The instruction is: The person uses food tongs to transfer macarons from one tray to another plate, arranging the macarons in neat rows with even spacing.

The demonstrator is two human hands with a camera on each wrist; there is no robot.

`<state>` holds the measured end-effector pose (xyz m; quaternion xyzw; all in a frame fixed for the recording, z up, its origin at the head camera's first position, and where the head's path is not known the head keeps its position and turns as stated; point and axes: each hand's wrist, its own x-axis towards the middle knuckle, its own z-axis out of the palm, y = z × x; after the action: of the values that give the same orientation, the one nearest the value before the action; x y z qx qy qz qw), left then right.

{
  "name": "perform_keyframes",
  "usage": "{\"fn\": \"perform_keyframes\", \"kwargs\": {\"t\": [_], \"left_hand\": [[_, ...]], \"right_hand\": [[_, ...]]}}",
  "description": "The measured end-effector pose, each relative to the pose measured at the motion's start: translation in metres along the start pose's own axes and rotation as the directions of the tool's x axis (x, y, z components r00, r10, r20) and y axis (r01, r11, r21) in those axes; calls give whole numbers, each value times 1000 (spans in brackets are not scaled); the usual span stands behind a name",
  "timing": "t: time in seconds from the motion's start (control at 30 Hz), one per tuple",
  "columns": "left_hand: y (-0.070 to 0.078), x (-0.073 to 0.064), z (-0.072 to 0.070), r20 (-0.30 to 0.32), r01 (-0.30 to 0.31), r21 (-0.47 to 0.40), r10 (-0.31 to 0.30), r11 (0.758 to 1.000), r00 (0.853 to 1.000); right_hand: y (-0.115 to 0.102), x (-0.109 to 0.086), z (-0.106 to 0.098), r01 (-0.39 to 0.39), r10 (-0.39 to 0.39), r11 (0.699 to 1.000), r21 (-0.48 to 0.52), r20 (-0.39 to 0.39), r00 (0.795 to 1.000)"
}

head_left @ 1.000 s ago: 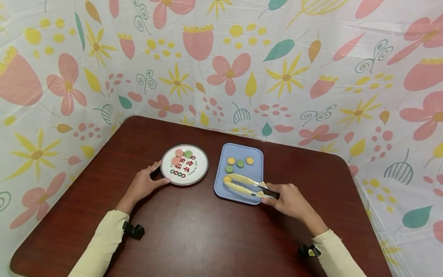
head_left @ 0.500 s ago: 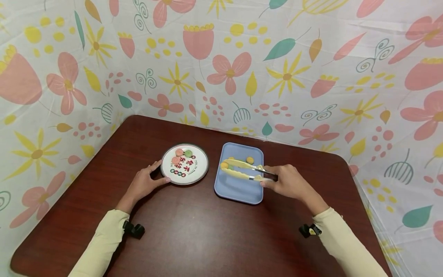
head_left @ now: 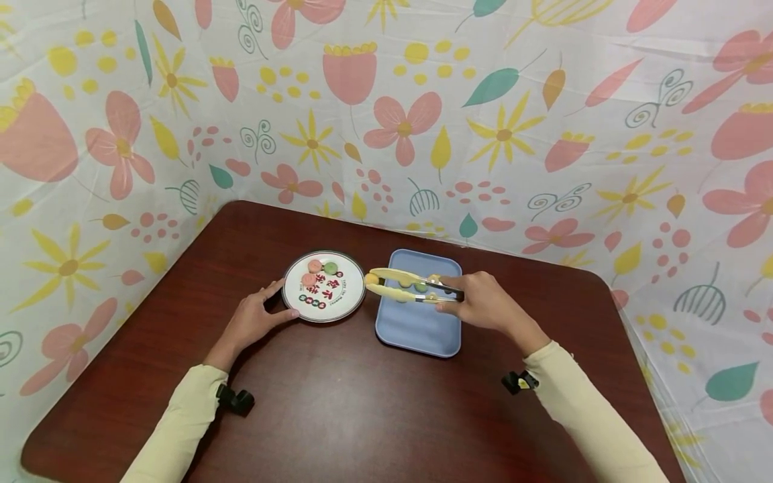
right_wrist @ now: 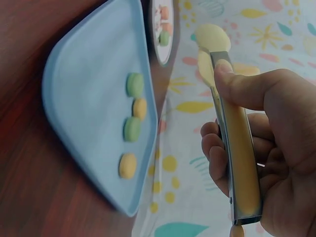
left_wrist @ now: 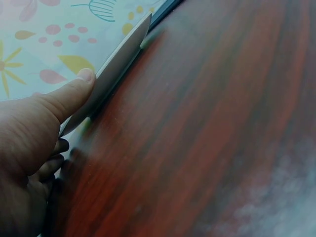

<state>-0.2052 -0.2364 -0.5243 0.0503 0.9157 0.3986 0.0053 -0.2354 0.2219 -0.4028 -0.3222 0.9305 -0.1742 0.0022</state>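
My right hand (head_left: 483, 300) grips yellow-tipped tongs (head_left: 395, 276), which pinch a yellow macaron (head_left: 372, 278) at their tips. This macaron is above the gap between the blue tray (head_left: 417, 332) and the plate, at the plate's right rim. Two green macarons (right_wrist: 134, 85) and two yellow macarons (right_wrist: 127, 165) lie on the tray in the right wrist view. My left hand (head_left: 252, 322) holds the rim of the round white plate (head_left: 338, 305), thumb on the near edge. Two pink macarons (head_left: 308, 280) and a green macaron (head_left: 330, 268) sit towards the plate's back.
Plate and tray stand side by side on a dark red-brown wooden table (head_left: 338, 402). A flower-printed cloth (head_left: 459, 147) hangs behind and along both sides. Small black devices (head_left: 237, 400) are strapped at both wrists.
The right hand has lifted the yellow macaron with the tongs and carried it left and away from the body, from the tray to the plate's edge. The left hand has stayed on the plate.
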Motion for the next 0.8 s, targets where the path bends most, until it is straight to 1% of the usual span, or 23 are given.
{"fn": "perform_keyframes", "kwargs": {"t": [0.23, 0.4, 0.6, 0.8], "left_hand": [[-1, 1, 0, 2, 4, -10, -4, 1000, 1000], [-1, 1, 0, 0, 0, -17, 0, 1000, 1000], [-1, 1, -1, -1, 4, -22, -4, 1000, 1000], [-1, 1, 0, -2, 10, -19, -10, 1000, 1000]], "right_hand": [[-5, 26, 7, 31, -31, 999, -15, 7, 999], [-8, 43, 16, 45, -45, 999, 0, 25, 999], [-11, 61, 28, 90, -89, 995, -36, 32, 995], [-14, 72, 41, 80, -78, 996, -49, 49, 996]]}}
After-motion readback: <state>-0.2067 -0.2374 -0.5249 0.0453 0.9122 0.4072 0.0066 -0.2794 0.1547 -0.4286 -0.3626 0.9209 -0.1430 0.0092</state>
